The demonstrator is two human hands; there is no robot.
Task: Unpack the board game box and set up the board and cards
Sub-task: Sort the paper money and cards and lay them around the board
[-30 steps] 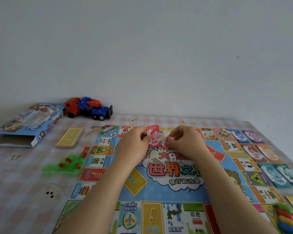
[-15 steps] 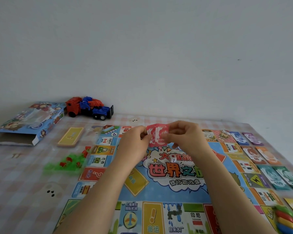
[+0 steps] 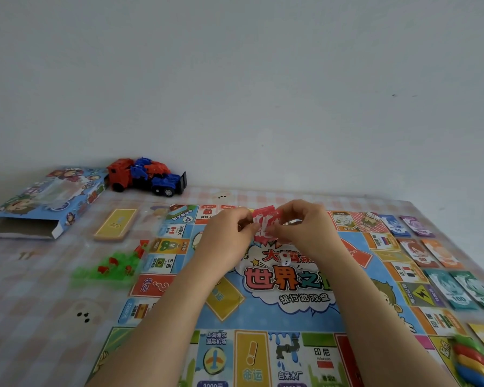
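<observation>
Since a second ago the red packet (image 3: 266, 224) has gone from standing in the left hand alone to being held by both, and a white die (image 3: 284, 258) now lies on the board beneath them. At far left the open-ended box (image 3: 39, 202) lies on the checked table (image 3: 25, 317), with a toy truck (image 3: 148, 177) just beside its far end. Nearer in are a yellow card stack (image 3: 116, 223) and a heap of green and red houses (image 3: 109, 268), just beside the board (image 3: 263, 317). Above the board's middle the left hand (image 3: 224, 238) pinches the packet's left edge and the right hand (image 3: 305, 233) pinches its right. It hangs between them, clear of the board, long side roughly upright; whether it is cards or a wrapper I cannot tell. Its likely home, the red rectangle (image 3: 358, 255) printed on the board, lies just right of the right wrist and partly hidden, so the right hand is nearer. Banknotes (image 3: 458, 289) line the right edge, with coloured pawns (image 3: 472, 361) at the corner.
</observation>
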